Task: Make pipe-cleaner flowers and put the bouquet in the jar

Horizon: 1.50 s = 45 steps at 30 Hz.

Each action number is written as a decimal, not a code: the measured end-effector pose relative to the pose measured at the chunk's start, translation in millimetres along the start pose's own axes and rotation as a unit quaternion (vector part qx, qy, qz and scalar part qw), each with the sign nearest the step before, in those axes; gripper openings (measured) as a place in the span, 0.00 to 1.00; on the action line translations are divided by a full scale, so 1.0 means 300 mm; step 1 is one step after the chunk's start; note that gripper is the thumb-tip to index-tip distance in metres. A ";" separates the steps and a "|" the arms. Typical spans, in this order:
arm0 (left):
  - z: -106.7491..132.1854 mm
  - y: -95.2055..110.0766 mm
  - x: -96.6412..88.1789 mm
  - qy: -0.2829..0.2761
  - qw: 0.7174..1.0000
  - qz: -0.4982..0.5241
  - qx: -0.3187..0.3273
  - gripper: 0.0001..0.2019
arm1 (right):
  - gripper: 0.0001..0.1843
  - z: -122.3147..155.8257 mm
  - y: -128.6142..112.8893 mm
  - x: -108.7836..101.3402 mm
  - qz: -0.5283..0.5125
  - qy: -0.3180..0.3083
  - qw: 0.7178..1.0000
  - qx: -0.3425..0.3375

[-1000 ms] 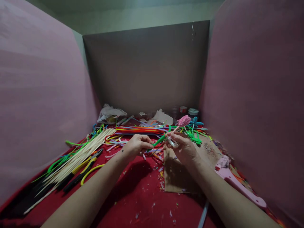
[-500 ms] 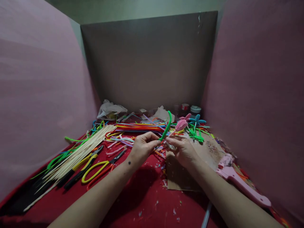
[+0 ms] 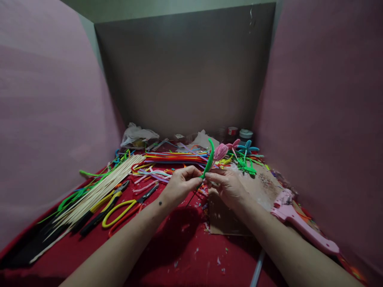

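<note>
One green pipe cleaner (image 3: pixel 209 159) stands almost upright between two hands, its tip curling over at 12 o'clock. One pink flower (image 3: pixel 220 151) rises just beside it at 1 o'clock. One blue flower (image 3: pixel 247 148) lies farther out at 2 o'clock, with two small jars (image 3: pixel 239 132) behind it. At 9 o'clock lie one bundle of pale skewers (image 3: pixel 103 189), one pair of yellow-handled scissors (image 3: pixel 121 210) and one pair of pliers (image 3: pixel 103 206). One pink glue gun (image 3: pixel 301 228) lies at 4 o'clock, and one cardboard sheet (image 3: pixel 223 221) under the right wrist.

The left hand (image 3: pixel 178 185) comes in from 7 o'clock, palm turned inward, fingers (image 3: pixel 195 173) pinched on the green pipe cleaner's lower end. The right hand (image 3: pixel 229 187) comes in from 5 o'clock, back of the hand up, thumb and forefinger closed on the pink flower's stem, touching the left fingertips. Both hover over the red counter (image 3: pixel 167 255), above its middle.
</note>
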<state>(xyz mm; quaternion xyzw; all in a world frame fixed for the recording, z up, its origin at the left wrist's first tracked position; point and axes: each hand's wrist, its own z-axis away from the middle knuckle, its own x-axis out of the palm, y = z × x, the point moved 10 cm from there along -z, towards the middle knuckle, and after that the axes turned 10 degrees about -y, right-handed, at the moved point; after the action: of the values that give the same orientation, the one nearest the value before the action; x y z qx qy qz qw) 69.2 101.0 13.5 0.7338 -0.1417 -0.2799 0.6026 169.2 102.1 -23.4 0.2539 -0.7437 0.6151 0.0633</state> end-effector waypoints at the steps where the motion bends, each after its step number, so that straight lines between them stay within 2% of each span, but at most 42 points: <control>1: 0.000 0.003 0.003 -0.002 1.000 -0.005 0.006 0.05 | 0.05 0.001 -0.005 0.000 0.007 0.003 1.000 -0.005; 5: 0.006 -0.003 0.012 0.009 1.000 0.024 0.016 0.08 | 0.05 0.007 -0.013 0.003 0.021 0.018 1.000 -0.013; 9: 0.015 -0.045 0.023 0.026 0.995 0.099 0.000 0.10 | 0.03 0.017 -0.029 0.022 0.036 0.019 0.999 -0.031; 14: 0.014 -0.081 0.037 0.039 0.984 0.172 0.006 0.11 | 0.09 0.022 -0.025 0.072 0.003 -0.029 0.999 -0.022; 18: 0.017 -0.079 0.037 0.049 0.983 0.177 0.010 0.10 | 0.09 0.026 -0.034 0.037 0.046 0.016 0.998 -0.036; 24: 0.032 -0.049 0.015 0.086 0.995 0.057 -0.001 0.07 | 0.07 0.032 -0.031 0.023 0.075 0.039 0.996 -0.027; 28: 0.042 -0.017 0.011 0.102 0.992 -0.069 0.041 0.05 | 0.05 0.037 -0.042 0.024 0.081 0.050 0.995 -0.032; 33: 0.063 0.029 0.023 0.132 0.942 -0.288 0.111 0.02 | 0.04 0.030 -0.050 0.045 0.058 0.027 0.997 -0.046; 35: 0.066 0.040 0.033 0.128 0.922 -0.337 0.139 0.05 | 0.04 0.030 -0.055 0.042 0.063 0.033 0.996 -0.055; 37: 0.064 0.042 0.039 0.114 0.917 -0.350 0.157 0.07 | 0.04 0.030 -0.055 0.040 0.074 0.036 0.995 -0.059; 40: 0.057 0.030 0.021 0.105 0.938 -0.301 0.138 0.08 | 0.05 0.026 -0.049 0.050 0.089 0.017 0.994 -0.056; 45: 0.048 -0.005 -0.023 0.108 0.984 -0.121 0.070 0.06 | 0.06 0.028 -0.057 0.079 0.114 -0.019 0.992 -0.054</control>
<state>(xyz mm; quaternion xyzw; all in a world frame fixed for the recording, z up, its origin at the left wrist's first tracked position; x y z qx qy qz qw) 55.0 93.7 12.1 0.8121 -0.0054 -0.2587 0.5231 158.4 85.1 -0.5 0.1753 -0.8011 0.5722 -0.0074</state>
